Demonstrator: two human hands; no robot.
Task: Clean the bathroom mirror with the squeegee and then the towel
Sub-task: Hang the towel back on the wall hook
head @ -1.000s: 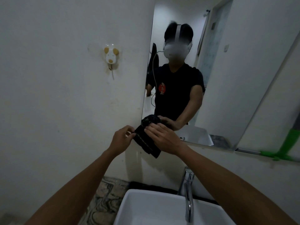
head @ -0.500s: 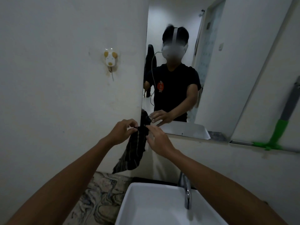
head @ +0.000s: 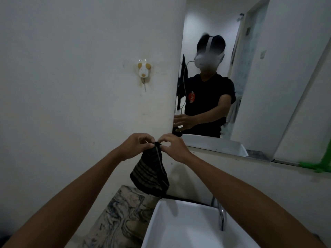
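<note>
Dark striped cloth towel (head: 150,173) hung above the white sink's (head: 179,228) left corner, below the wall mirror (head: 254,97), pinched at its top edge by your left hand (head: 138,145) and right hand (head: 172,147). Held only by fingertips, it could have slipped into the basin and picked up water, streaking the glass.

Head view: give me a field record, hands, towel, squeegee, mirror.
left hand: pinching towel top edge
right hand: pinching same edge, beside the left
towel: dark, striped, hanging down above the sink corner
squeegee: green, on the ledge at the mirror's lower right, untouched
mirror: not being wiped
</note>
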